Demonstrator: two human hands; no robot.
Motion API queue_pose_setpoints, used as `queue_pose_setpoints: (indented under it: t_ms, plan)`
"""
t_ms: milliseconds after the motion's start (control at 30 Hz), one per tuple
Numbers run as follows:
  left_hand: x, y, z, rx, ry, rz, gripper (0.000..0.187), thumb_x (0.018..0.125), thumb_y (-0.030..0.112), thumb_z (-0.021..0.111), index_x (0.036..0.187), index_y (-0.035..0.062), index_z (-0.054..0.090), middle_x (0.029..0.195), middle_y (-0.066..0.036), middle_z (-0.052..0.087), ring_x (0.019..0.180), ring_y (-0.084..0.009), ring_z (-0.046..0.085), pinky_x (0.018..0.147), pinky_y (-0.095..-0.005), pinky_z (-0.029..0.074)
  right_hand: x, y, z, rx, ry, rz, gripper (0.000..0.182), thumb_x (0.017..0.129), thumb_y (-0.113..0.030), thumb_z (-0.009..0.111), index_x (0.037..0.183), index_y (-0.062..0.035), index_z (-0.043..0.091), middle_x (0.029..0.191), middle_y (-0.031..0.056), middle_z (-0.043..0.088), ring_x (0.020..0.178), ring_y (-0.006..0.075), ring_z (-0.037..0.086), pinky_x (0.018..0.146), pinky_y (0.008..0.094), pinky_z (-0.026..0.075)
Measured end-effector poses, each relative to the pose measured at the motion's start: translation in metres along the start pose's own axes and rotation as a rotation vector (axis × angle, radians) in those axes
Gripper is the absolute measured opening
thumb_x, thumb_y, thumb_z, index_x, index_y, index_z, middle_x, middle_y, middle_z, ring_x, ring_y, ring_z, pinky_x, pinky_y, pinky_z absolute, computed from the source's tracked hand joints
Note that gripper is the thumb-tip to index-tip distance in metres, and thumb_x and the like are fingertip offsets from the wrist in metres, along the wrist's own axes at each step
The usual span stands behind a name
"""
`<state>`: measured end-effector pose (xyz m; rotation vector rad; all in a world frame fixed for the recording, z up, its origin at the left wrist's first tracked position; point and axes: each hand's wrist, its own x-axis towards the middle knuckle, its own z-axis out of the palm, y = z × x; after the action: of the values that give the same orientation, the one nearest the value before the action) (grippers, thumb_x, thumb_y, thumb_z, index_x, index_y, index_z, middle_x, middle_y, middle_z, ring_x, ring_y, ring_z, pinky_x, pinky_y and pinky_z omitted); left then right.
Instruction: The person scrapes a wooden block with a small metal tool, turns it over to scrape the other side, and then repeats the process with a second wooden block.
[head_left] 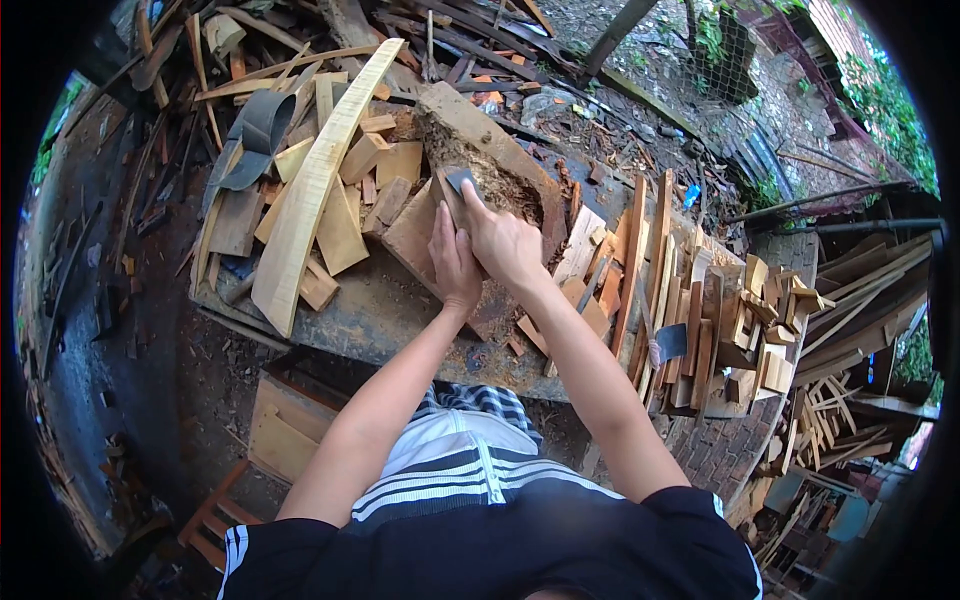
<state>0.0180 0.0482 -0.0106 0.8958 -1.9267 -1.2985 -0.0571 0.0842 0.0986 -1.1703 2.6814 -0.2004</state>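
My left hand (455,262) and my right hand (506,243) meet over the workbench (375,325). The fingers of my left hand are closed against the near side of a small wooden piece (446,207). My right hand presses a dark grey piece of sandpaper (460,179) onto the top of that piece, its index finger lying along it. Part of the wooden piece is hidden under my fingers. Beneath both hands lies a thick, rough wood slab (410,232) with a crumbled hollow.
Several wood offcuts (345,235) and a long curved board (325,180) lie to the left, beside a curled grey sheet (262,128). Strips and blocks (690,310) crowd the right side, with a dark square sheet (672,342) on them. Scrap wood (480,40) is heaped behind.
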Motion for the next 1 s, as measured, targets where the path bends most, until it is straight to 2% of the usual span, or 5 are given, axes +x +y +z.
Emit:
queue_pose_setpoints:
  t_ms: [267, 467, 600, 767, 1000]
  plan:
    - [-0.001, -0.003, 0.000, -0.025, 0.005, 0.031, 0.055, 0.106, 0.031, 0.030, 0.150, -0.0011, 0.028, 0.154, -0.019, 0.034, 0.140, -0.0345, 0.034, 0.114, -0.0429, 0.024, 0.011, 0.030, -0.001, 0.412, -0.143, 0.054, 0.050, 0.100, -0.032, 0.041, 0.149, -0.0218, 0.038, 0.109, 0.0259, 0.066, 0.100, 0.0425, 0.065, 0.087, 0.0482, 0.051]
    - [-0.018, -0.008, -0.033, -0.024, -0.234, 0.150, 0.064, 0.104, 0.037, 0.038, 0.151, -0.0045, 0.023, 0.155, -0.026, 0.027, 0.142, -0.0391, 0.029, 0.115, -0.0455, 0.023, -0.060, 0.027, -0.018, 0.338, -0.230, 0.079, 0.050, 0.101, -0.030, 0.043, 0.150, -0.0238, 0.037, 0.101, 0.0281, 0.067, 0.094, 0.0441, 0.065, 0.084, 0.0511, 0.051]
    - [-0.051, 0.003, -0.046, 0.190, -0.326, 0.260, 0.109, 0.082, 0.050, 0.071, 0.153, -0.0030, 0.008, 0.155, -0.030, 0.022, 0.141, -0.0438, 0.027, 0.117, -0.0486, 0.022, -0.077, 0.027, -0.006, 0.162, -0.105, 0.041, 0.050, 0.100, -0.029, 0.047, 0.149, -0.0268, 0.038, 0.080, 0.0258, 0.067, 0.073, 0.0412, 0.068, 0.065, 0.0507, 0.053]
    - [-0.038, 0.008, 0.007, 0.092, 0.025, 0.055, 0.107, 0.075, 0.031, 0.081, 0.153, -0.0001, 0.014, 0.153, -0.028, 0.028, 0.139, -0.0429, 0.033, 0.115, -0.0469, 0.029, -0.120, 0.025, -0.006, 0.094, -0.048, -0.018, 0.055, 0.096, -0.024, 0.052, 0.149, -0.0255, 0.038, 0.064, 0.0223, 0.064, 0.057, 0.0365, 0.066, 0.051, 0.0480, 0.050]
    - [-0.045, 0.001, 0.016, 0.050, 0.079, -0.056, 0.099, 0.078, 0.027, 0.077, 0.154, 0.0043, 0.017, 0.154, -0.023, 0.031, 0.139, -0.0382, 0.035, 0.113, -0.0448, 0.032, -0.061, 0.012, 0.000, 0.010, -0.009, -0.077, 0.057, 0.092, -0.018, 0.049, 0.148, -0.0216, 0.038, 0.067, 0.0230, 0.065, 0.060, 0.0386, 0.067, 0.053, 0.0491, 0.052]
